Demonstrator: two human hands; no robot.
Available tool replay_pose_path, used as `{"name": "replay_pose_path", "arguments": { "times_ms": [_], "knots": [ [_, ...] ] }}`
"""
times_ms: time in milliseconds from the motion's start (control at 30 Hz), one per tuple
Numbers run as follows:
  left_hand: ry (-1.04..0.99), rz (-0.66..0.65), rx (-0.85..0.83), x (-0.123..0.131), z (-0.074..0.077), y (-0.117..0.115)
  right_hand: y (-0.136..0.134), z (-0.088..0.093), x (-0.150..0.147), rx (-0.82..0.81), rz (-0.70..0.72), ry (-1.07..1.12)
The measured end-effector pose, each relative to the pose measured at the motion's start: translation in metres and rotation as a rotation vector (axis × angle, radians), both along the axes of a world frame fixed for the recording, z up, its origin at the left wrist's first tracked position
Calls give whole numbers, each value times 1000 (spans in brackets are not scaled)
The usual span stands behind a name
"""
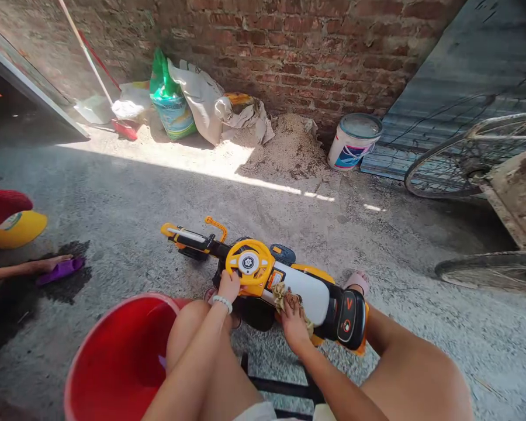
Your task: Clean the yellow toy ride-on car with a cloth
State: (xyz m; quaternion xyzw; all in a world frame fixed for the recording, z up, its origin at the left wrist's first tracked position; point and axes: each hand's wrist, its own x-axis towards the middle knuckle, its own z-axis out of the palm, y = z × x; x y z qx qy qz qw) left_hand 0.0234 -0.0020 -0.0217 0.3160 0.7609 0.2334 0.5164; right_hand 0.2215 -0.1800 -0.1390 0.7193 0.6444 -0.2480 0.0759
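Note:
A yellow and black toy ride-on excavator stands on the concrete between my legs, its arm pointing left. My left hand, with a pale bead bracelet at the wrist, is closed on the lower left rim of its yellow steering wheel. My right hand presses a crumpled, dirty yellowish cloth against the near side of the white seat. Its fingers lie over the cloth, and part of the cloth sticks out beyond them.
A large red bucket stands beside my left leg. Another person's foot in a purple slipper is at left, on wet ground. Sacks, a sand heap and a lidded paint bucket line the brick wall. A wheeled cart stands right.

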Motion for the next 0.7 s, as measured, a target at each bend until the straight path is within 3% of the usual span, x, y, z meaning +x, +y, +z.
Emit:
{"name": "replay_pose_path", "arguments": {
  "times_ms": [67,133,300,400,500,633,700],
  "knots": [
    [-5,-7,-3,0,1,0,-11,8,-11,-45,44,23],
    [-7,-21,-10,-1,3,0,-2,22,-8,-85,44,27],
    [-15,-9,-1,0,7,-1,74,66,13,-92,-5,38],
    [-15,8,10,1,9,-1,119,80,13,-32,-49,9],
    [-18,19,21,1,10,-1,135,75,8,-99,-79,10],
    [-14,19,29,0,8,-1,121,53,18,-129,-67,57],
    [-11,20,32,-2,6,-1,111,46,40,-127,-152,45]
  ]
}}
